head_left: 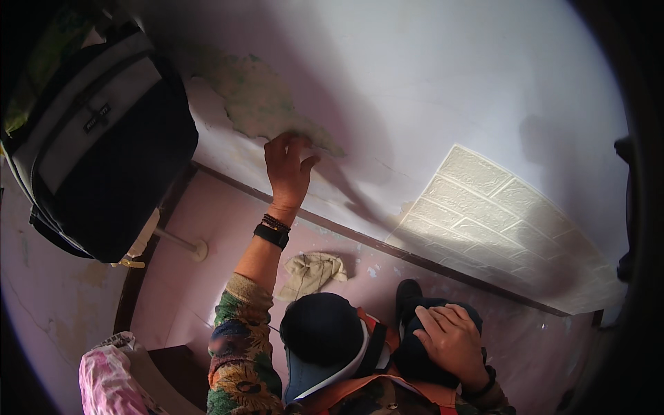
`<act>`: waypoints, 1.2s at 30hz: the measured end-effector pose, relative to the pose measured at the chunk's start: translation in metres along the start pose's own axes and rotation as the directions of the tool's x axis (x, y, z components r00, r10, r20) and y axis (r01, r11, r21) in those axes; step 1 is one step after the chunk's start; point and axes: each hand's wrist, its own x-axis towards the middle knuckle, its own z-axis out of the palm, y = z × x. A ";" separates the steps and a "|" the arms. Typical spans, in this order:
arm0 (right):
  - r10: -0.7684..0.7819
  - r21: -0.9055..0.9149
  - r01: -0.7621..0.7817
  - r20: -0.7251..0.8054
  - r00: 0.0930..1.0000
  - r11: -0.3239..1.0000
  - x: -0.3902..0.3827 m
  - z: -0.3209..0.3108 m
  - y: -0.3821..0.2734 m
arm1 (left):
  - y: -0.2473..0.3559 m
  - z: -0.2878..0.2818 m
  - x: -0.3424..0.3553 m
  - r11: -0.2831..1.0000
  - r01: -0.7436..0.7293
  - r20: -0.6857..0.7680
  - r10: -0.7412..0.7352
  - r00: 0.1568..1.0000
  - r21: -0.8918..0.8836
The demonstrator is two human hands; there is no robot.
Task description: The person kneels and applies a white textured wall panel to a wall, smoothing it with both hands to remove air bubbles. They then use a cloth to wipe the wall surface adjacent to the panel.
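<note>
My left hand [287, 169] reaches up to the pale wall [443, 83], its fingertips bent against the lower edge of a bare, greenish-grey patch [259, 97] where the paint has come off. The thumb stands apart from the fingers, and I see no tool in the hand. A dark band and a beaded bracelet circle that wrist. Over my dark-clothed right knee lies my right hand [451, 339], fingers stretched out, holding nothing. Below the left hand, a crumpled beige cloth [315, 272] lies on the pink floor.
A white brick-patterned panel [484, 207] covers the lower wall at right. Dark skirting [332, 225] runs along the wall's foot, with pale flakes [373, 271] on the floor nearby. A large dark bag [131, 152] stands at left; pink-and-white fabric [111, 380] is at lower left.
</note>
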 end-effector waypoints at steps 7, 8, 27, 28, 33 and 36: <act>-0.012 -0.003 0.012 -0.012 1.000 1.000 0.000 0.000 0.001 | -0.006 0.004 -0.001 1.000 -0.025 0.026 0.025 0.999 -0.004; -0.014 -0.005 0.014 -0.011 1.000 1.000 0.000 0.000 0.002 | -0.006 0.004 -0.001 0.999 -0.050 -0.002 0.050 0.999 -0.007; -0.077 -0.022 0.075 -0.077 0.994 0.997 -0.002 0.000 0.006 | -0.006 0.003 0.002 0.998 -0.063 -0.003 0.063 0.998 -0.015; -0.082 -0.024 0.080 -0.089 0.993 0.997 -0.002 -0.001 0.006 | -0.006 0.002 0.002 0.998 -0.058 -0.006 0.058 0.998 -0.024; -0.073 -0.024 0.071 -0.079 0.994 0.997 -0.003 -0.001 0.006 | -0.006 0.002 0.000 0.994 -0.092 0.045 0.094 0.995 -0.056; -0.074 -0.030 0.072 -0.079 0.994 0.997 -0.003 -0.001 0.006 | -0.005 0.005 -0.001 0.993 -0.113 0.010 0.114 0.993 -0.038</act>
